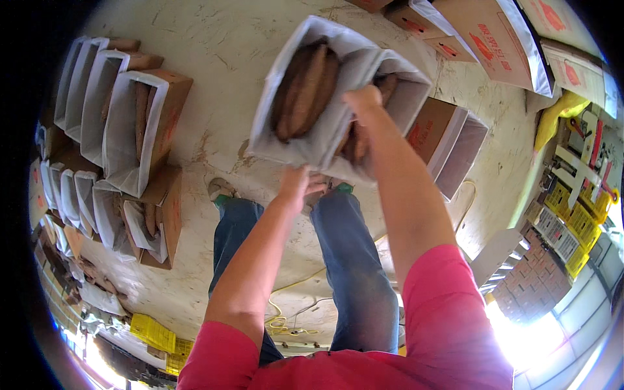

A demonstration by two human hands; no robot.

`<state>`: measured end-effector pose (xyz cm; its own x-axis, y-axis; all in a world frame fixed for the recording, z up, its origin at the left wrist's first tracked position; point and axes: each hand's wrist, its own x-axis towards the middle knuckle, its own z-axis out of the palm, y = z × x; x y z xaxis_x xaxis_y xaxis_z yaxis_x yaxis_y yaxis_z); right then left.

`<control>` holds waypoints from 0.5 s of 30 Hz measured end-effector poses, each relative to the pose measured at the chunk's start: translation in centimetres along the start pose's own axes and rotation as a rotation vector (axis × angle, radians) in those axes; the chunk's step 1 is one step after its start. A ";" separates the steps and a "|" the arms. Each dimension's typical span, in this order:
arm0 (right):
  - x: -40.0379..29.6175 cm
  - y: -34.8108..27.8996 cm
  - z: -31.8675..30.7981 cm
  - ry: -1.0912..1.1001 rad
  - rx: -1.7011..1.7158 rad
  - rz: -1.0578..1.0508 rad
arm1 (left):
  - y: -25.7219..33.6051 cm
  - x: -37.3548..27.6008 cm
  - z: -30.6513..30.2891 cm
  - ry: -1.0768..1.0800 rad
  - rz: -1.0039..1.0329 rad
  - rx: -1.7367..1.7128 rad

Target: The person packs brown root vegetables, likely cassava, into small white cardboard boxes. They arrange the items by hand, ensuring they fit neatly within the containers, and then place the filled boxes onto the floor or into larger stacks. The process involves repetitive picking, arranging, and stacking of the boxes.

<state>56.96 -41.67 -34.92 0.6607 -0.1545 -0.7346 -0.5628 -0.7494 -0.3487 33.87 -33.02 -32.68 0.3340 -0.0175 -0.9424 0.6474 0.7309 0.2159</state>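
Note:
Two cardboard boxes with white plastic liners stand side by side before me. Long brown root vegetables [307, 92] fill part of the left lined box [353, 78]. More roots [360, 141] lie in the right lined box [404, 73], partly covered by my forearm. My right hand [364, 101] is closed on the rim where the two boxes meet. Low at the near wall of the left box is my left hand [303, 186], fingers stretched out to the right. Whether it bears any of the box's weight cannot be seen. The boxes and hands are slightly blurred.
Rows of lined boxes [178, 100] stand on the left, some holding roots. Another lined box [434, 131] sits just right of the pair. Printed cartons [497, 44] stand at the upper right, yellow crates [582, 231] farther down. A yellow cable [277, 321] trails over the floor.

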 end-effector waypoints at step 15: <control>-4.3 18.2 -13.8 1.073 -0.075 -0.068 | 6.2 1.3 3.9 0.049 0.260 0.497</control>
<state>50.74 -63.53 -30.01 0.8005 -0.5679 0.1915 -0.5010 -0.8095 -0.3062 40.98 -31.16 -31.55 0.5009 0.1609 -0.8504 0.7969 0.2978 0.5257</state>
